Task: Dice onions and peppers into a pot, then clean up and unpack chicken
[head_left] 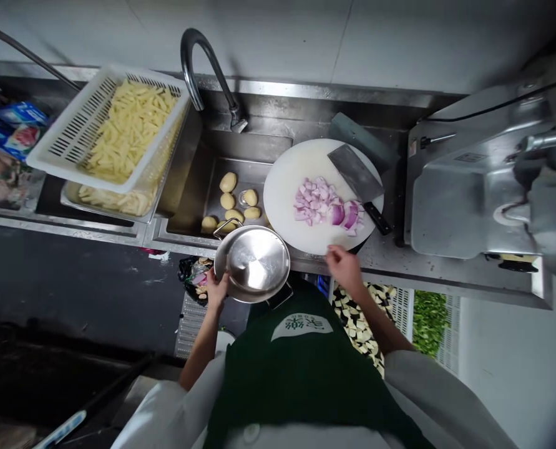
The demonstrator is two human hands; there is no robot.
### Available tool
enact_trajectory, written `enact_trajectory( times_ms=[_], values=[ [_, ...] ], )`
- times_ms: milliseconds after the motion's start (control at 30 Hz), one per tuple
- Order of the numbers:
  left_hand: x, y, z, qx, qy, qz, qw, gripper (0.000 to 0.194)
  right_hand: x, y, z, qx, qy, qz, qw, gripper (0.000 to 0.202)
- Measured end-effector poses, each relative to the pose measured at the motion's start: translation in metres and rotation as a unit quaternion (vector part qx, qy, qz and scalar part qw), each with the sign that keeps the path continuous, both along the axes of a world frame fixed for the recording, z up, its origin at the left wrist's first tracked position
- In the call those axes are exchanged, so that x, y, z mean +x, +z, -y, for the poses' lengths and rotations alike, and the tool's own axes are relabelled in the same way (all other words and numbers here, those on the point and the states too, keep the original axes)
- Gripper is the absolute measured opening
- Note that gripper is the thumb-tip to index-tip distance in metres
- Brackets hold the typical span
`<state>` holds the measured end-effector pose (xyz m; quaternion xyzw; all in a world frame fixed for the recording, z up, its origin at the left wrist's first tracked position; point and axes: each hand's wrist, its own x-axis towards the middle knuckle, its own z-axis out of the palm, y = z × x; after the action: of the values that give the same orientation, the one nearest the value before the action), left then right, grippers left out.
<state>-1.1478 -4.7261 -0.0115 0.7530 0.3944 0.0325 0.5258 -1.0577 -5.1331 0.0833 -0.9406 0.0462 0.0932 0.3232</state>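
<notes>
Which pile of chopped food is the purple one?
The chopped red onion on the round white cutting board, beside the cleaver. The potato sticks in the white basket are pale yellow, not purple.

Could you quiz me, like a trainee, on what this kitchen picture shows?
1. True or false: the cleaver lies on the round cutting board.
2. What does the left hand hold: A the faucet, B the steel bowl, C a potato?
3. What lies chopped in the board's middle?

Key: 1 true. 2 B. 3 Red onion, with the right hand at the board's near edge.
</notes>
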Motion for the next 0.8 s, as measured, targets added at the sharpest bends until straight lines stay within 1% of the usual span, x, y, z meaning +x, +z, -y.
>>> enact_trajectory(
  times_ms=[67, 100, 133, 200, 267, 333, 367, 433, 500, 567, 633, 733, 800],
  values=[
    [0.009, 0.006, -0.007, 0.02, 0.0, 0.002, 1.0, 0.054, 0.024, 0.008, 0.048, -0.087, -0.059, 0.091, 0.99, 0.044],
    [0.013, 0.01, -0.01, 0.047, -0.002, 0.006, 0.999, 0.056, 0.036, 0.01, 0.07, -0.134, -0.075, 0.12, 0.981, 0.047],
    [0.017, 0.015, -0.013, 0.093, -0.008, 0.014, 0.996, 0.056, 0.048, 0.011, 0.089, -0.177, -0.08, 0.131, 0.972, 0.051],
    [0.023, 0.026, -0.015, 0.204, -0.028, 0.045, 0.978, 0.055, 0.068, 0.012, 0.115, -0.233, -0.056, 0.101, 0.966, 0.06],
    [0.032, 0.04, -0.011, 0.291, -0.048, 0.096, 0.951, 0.05, 0.081, 0.012, 0.125, -0.252, -0.017, 0.038, 0.967, 0.065],
    [0.047, 0.055, 0.002, 0.321, -0.075, 0.161, 0.93, 0.045, 0.091, 0.012, 0.126, -0.261, 0.004, -0.007, 0.965, 0.064],
    [0.056, 0.062, 0.013, 0.316, -0.094, 0.191, 0.925, 0.043, 0.095, 0.013, 0.125, -0.267, 0.007, -0.017, 0.964, 0.062],
    [0.08, 0.074, 0.041, 0.282, -0.154, 0.24, 0.916, 0.039, 0.103, 0.014, 0.122, -0.282, 0.007, -0.027, 0.959, 0.061],
    [0.111, 0.08, 0.074, 0.24, -0.226, 0.275, 0.903, 0.037, 0.114, 0.017, 0.12, -0.291, 0.014, -0.05, 0.955, 0.061],
    [0.146, 0.079, 0.104, 0.201, -0.285, 0.295, 0.889, 0.038, 0.124, 0.021, 0.119, -0.296, 0.015, -0.078, 0.952, 0.059],
    [0.181, 0.071, 0.13, 0.172, -0.319, 0.297, 0.883, 0.046, 0.131, 0.026, 0.118, -0.305, 0.0, -0.08, 0.949, 0.053],
    [0.224, 0.055, 0.157, 0.145, -0.338, 0.268, 0.891, 0.064, 0.13, 0.035, 0.122, -0.317, -0.035, -0.05, 0.947, 0.044],
    [0.241, 0.046, 0.173, 0.133, -0.348, 0.239, 0.897, 0.073, 0.12, 0.042, 0.13, -0.306, -0.052, -0.031, 0.95, 0.042]
  ],
)
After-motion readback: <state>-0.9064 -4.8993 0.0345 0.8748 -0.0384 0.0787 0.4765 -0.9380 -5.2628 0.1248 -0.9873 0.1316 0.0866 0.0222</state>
